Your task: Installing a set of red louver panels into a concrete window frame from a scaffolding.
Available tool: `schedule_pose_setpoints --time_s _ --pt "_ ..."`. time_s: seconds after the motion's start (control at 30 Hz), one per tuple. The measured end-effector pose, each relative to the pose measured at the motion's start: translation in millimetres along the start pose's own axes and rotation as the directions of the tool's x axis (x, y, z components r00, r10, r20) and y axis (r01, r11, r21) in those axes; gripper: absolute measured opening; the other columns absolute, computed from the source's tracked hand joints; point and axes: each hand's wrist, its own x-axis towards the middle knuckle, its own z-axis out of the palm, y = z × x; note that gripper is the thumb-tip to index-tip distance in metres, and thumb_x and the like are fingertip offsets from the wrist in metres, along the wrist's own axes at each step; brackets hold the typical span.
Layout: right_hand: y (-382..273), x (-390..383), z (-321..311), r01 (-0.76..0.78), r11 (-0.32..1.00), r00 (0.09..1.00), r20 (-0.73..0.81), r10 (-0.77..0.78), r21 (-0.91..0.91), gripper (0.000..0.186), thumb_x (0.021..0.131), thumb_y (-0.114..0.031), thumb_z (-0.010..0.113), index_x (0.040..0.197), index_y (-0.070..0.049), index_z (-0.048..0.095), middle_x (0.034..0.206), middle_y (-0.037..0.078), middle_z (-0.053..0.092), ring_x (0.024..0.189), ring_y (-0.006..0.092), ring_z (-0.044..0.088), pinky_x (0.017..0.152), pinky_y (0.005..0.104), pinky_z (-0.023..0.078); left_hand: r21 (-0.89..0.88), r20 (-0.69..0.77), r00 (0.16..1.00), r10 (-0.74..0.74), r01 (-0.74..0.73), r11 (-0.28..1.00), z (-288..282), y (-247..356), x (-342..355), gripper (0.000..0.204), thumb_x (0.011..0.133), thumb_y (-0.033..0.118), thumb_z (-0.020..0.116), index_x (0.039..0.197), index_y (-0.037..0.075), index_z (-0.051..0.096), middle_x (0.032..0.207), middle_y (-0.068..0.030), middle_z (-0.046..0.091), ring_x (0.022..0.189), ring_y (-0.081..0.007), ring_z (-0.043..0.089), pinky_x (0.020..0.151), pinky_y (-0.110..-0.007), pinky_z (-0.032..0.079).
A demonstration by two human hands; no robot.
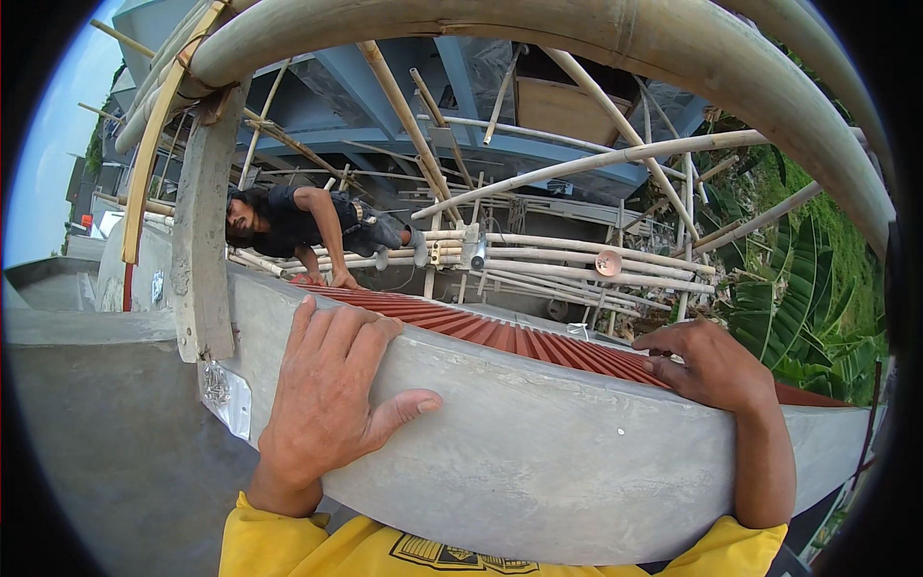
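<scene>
A curved grey concrete parapet (519,452) runs across in front of me. Along its far side lies a long dark-red ribbed panel (510,337). My left hand (332,385) rests on the parapet top, thumb spread out, fingertips reaching the far edge beside the panel. Farther right, my right hand (711,365) bends over the far edge, its fingers and thumb closed about the panel's edge; the fingertips are partly hidden. Below on the far side, a co-worker in dark clothes (279,216) has a hand (344,279) at the panel's left end.
Thick bamboo poles (461,38) arch close overhead. A concrete post (204,231) stands at left, with a clear bag of screws (226,394) by its base. Bamboo scaffolding (577,255) lies beyond a drop, with banana leaves (793,298) at right.
</scene>
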Motion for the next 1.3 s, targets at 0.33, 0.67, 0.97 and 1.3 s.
schedule_pose_setpoints --time_s 0.33,0.67,0.97,1.3 --pt "6.2 1.4 -1.1 0.005 1.000 1.000 0.027 -0.005 -0.007 0.027 0.084 -0.014 0.063 0.106 0.000 0.070 0.097 0.022 0.069 0.089 0.0370 0.066 0.083 0.0417 0.052 -0.002 -0.117 0.990 0.075 -0.075 0.997 1.2 -1.7 7.6 0.055 0.083 0.053 0.068 0.102 0.001 0.064 0.098 -0.0151 0.056 0.101 -0.0339 0.053 0.104 -0.054 0.033" --pt "7.4 0.6 -1.1 -0.023 1.000 0.997 0.070 0.023 0.001 0.026 0.089 -0.019 0.064 0.110 -0.006 0.070 0.099 0.018 0.071 0.089 0.0347 0.067 0.084 0.0415 0.051 -0.117 -0.137 0.990 0.017 -0.034 0.993 -3.3 -2.2 9.3 0.038 0.088 0.037 0.067 0.102 0.002 0.063 0.098 -0.0137 0.058 0.094 -0.0330 0.052 0.092 -0.043 0.039" --pt "15.1 1.3 2.1 0.007 1.000 0.997 0.072 -0.006 -0.008 0.026 0.089 -0.020 0.064 0.111 -0.007 0.070 0.096 0.018 0.071 0.090 0.0344 0.067 0.084 0.0415 0.051 -0.094 -0.126 0.991 0.032 -0.044 0.995 -39.6 26.3 42.2 0.042 0.089 0.044 0.066 0.094 0.002 0.066 0.092 -0.0126 0.061 0.093 -0.0320 0.059 0.090 -0.045 0.042" --pt "7.3 0.8 -2.8 -0.049 0.999 0.991 0.121 0.050 -0.010 0.029 0.088 -0.018 0.060 0.109 -0.003 0.070 0.101 0.021 0.070 0.097 0.0362 0.066 0.090 0.0424 0.050 -0.119 -0.253 0.942 -0.219 0.195 0.974 -1.9 -6.6 87.2 0.041 0.087 0.041 0.068 0.077 0.001 0.068 0.077 -0.0123 0.067 0.070 -0.0316 0.065 0.067 -0.042 0.049"
